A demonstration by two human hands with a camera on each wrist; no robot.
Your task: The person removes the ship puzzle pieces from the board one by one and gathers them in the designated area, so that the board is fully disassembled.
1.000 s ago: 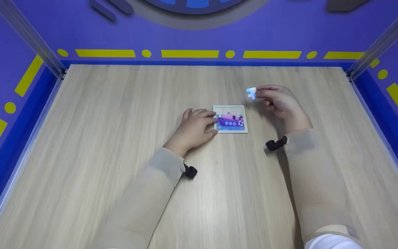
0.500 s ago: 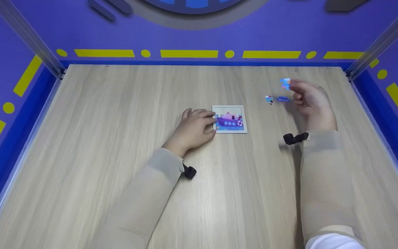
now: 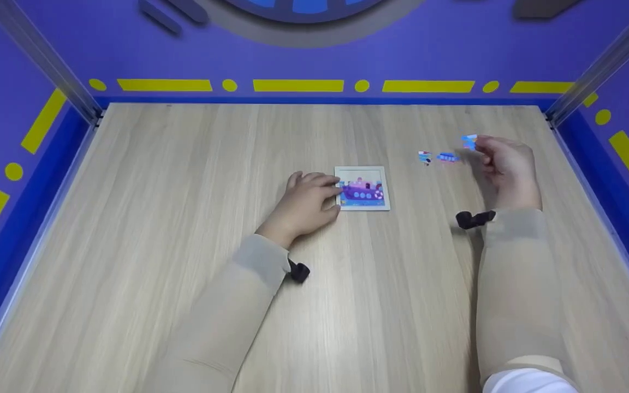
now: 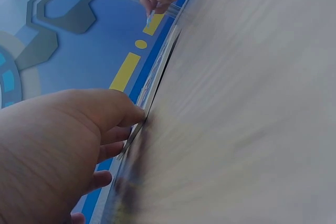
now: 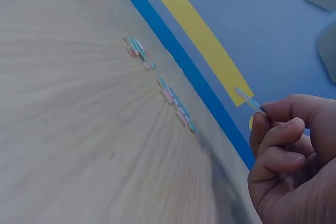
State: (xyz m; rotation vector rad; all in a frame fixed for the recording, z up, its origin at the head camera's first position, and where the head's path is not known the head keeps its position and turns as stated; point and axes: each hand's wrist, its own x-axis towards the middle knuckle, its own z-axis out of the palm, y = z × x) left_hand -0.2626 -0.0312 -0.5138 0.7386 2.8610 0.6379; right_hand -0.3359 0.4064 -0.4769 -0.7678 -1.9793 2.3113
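Observation:
A square puzzle board point(image 3: 372, 203) with a pale rim and a purple-and-pink ship picture lies flat on the table. On its left edge rest the fingertips of my left hand point(image 3: 310, 203), fingers spread and relaxed. The left wrist view shows the thumb of that hand point(image 4: 58, 135) touching the board's edge point(image 4: 167, 59). Farther right, my right hand point(image 3: 511, 166) pinches a small blue puzzle piece point(image 3: 468, 142) between thumb and index finger. In the right wrist view this piece point(image 5: 247, 98) is seen nearly edge-on, above the table.
Two loose puzzle pieces lie to the left of my right hand: one white, red and blue piece point(image 3: 425, 158) and one blue-and-pink piece point(image 3: 447, 158). The wooden table point(image 3: 211, 164) ends at a purple wall point(image 3: 314, 60) with yellow markings.
My right hand has moved to the right, away from the board, with the puzzle piece in its pinch, and latterly a little lower. The two loose pieces came into sight. The left hand has stayed put.

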